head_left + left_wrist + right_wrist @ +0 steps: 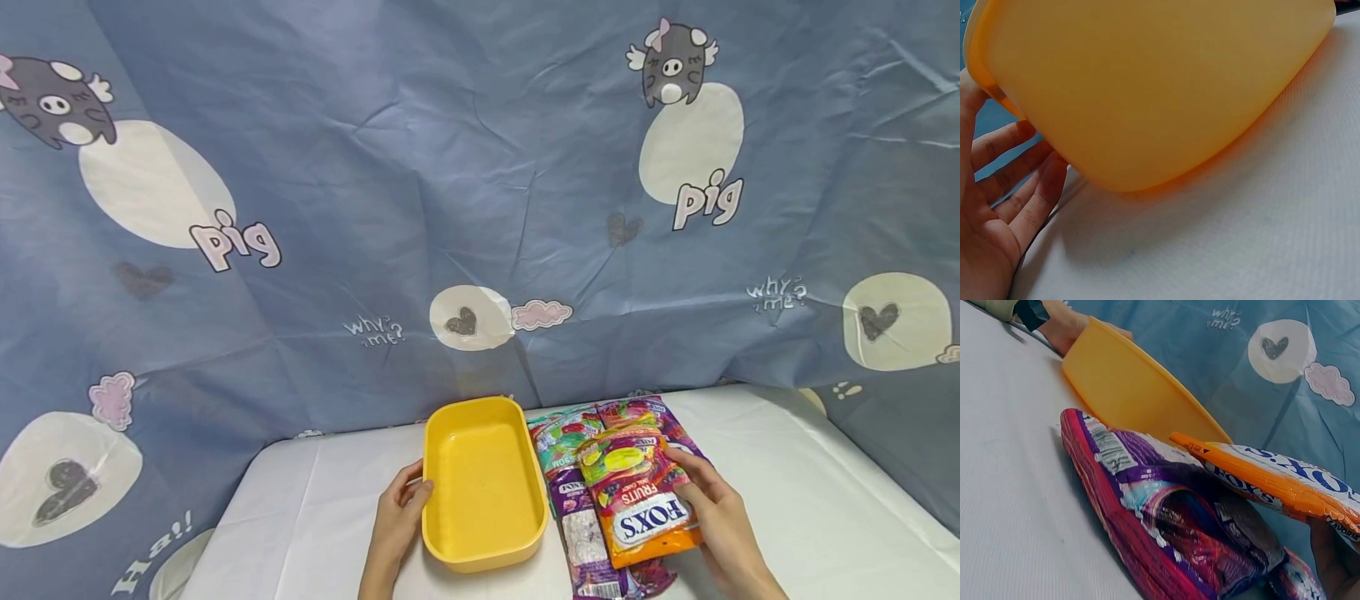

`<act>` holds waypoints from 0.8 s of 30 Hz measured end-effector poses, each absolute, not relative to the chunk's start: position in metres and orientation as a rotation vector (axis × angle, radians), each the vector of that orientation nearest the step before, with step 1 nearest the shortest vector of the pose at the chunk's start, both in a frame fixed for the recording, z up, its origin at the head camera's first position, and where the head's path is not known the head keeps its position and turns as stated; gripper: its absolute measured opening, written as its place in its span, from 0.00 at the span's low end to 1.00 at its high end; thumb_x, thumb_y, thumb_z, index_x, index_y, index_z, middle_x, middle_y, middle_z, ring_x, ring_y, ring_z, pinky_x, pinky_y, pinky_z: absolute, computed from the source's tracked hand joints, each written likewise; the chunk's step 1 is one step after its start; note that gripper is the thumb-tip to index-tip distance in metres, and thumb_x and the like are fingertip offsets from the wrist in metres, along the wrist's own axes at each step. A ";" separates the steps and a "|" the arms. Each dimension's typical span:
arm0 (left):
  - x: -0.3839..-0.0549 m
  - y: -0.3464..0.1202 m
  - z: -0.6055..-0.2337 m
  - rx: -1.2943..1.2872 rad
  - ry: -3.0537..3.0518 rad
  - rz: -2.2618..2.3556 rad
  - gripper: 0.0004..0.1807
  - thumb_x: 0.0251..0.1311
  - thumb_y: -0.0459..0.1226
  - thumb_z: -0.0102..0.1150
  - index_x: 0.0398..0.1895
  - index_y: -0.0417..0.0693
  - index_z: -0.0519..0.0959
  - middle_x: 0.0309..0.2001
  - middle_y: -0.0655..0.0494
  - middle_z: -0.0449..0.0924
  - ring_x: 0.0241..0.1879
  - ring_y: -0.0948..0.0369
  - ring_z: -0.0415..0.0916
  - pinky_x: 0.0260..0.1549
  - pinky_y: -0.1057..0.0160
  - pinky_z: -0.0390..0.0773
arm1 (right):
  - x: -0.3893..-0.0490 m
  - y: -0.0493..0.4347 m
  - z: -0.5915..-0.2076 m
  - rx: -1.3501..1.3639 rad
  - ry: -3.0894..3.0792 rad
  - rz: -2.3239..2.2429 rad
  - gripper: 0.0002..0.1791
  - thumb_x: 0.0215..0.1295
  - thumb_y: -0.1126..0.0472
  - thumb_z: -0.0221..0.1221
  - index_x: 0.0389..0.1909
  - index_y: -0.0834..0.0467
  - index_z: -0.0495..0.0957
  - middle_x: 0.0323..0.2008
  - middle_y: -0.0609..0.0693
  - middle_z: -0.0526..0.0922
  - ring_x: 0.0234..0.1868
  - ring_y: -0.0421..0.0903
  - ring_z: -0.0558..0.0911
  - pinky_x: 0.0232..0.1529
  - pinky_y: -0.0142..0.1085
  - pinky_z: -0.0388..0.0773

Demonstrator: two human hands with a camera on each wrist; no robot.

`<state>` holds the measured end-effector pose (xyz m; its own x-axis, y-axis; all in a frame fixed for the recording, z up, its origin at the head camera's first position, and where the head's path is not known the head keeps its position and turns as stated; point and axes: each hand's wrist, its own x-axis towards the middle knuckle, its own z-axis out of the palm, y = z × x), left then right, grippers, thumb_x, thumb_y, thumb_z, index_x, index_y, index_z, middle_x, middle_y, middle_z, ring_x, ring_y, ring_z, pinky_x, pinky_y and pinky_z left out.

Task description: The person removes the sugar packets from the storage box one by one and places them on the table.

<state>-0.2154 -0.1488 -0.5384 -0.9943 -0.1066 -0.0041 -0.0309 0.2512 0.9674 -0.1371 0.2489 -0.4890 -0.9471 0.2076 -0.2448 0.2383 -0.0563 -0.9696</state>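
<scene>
A yellow rectangular plastic tub stands on the white-covered table, its inside bare. My left hand grips its left side, thumb at the rim; in the left wrist view the fingers lie against the outer wall. Over on the right, my right hand holds an orange Fox's fruit candy bag by its right edge, thumb on the printed face. Seen from the right wrist, that bag is raised at a tilt over a pile of other candy bags, partly covering them.
Beside the tub's right wall lie a green candy bag, a purple one and another purple-pink one, overlapping. Behind the white tabletop hangs a blue curtain printed with pigs and hearts.
</scene>
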 end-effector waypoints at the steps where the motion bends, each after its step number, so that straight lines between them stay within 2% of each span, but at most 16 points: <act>1: -0.216 -0.149 -0.538 0.135 -2.436 -1.878 0.24 0.62 0.43 0.56 0.62 0.53 0.72 0.59 0.50 0.73 0.52 0.58 0.75 0.47 0.71 0.75 | -0.137 0.250 -0.489 0.507 2.146 -2.208 0.26 0.72 0.58 0.44 0.69 0.42 0.59 0.68 0.46 0.58 0.45 0.38 0.76 0.44 0.34 0.79; 7: -0.215 -0.150 -0.537 0.143 -2.440 -1.876 0.25 0.62 0.45 0.57 0.63 0.53 0.71 0.60 0.50 0.73 0.53 0.57 0.75 0.47 0.69 0.76 | -0.135 0.255 -0.491 0.518 2.139 -2.194 0.26 0.72 0.59 0.44 0.70 0.42 0.58 0.71 0.48 0.54 0.46 0.36 0.75 0.45 0.32 0.78; 12: -0.212 -0.149 -0.533 0.143 -2.446 -1.882 0.26 0.63 0.44 0.56 0.64 0.49 0.70 0.60 0.47 0.72 0.52 0.57 0.75 0.46 0.71 0.75 | -0.134 0.257 -0.491 0.536 2.155 -2.164 0.26 0.72 0.59 0.43 0.70 0.43 0.58 0.72 0.49 0.54 0.46 0.35 0.74 0.45 0.32 0.78; 19: -0.213 -0.149 -0.537 0.139 -2.436 -1.875 0.25 0.62 0.44 0.56 0.63 0.52 0.71 0.60 0.48 0.72 0.51 0.58 0.75 0.47 0.69 0.76 | -0.132 0.265 -0.495 0.580 2.167 -2.157 0.26 0.71 0.59 0.43 0.69 0.42 0.58 0.67 0.50 0.59 0.43 0.39 0.76 0.43 0.35 0.80; 24: -0.213 -0.148 -0.537 0.121 -2.445 -1.879 0.26 0.63 0.45 0.56 0.64 0.50 0.70 0.61 0.47 0.71 0.52 0.58 0.75 0.46 0.71 0.75 | -0.132 0.272 -0.497 0.605 2.169 -2.122 0.27 0.72 0.58 0.41 0.70 0.40 0.57 0.71 0.50 0.53 0.45 0.39 0.74 0.44 0.34 0.79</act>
<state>-0.2135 -0.1484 -0.5372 -0.9954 -0.0959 -0.0040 -0.0285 0.2560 0.9663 -0.1317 0.2721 -0.4967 -0.9225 0.2412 -0.3015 0.3067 -0.0163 -0.9517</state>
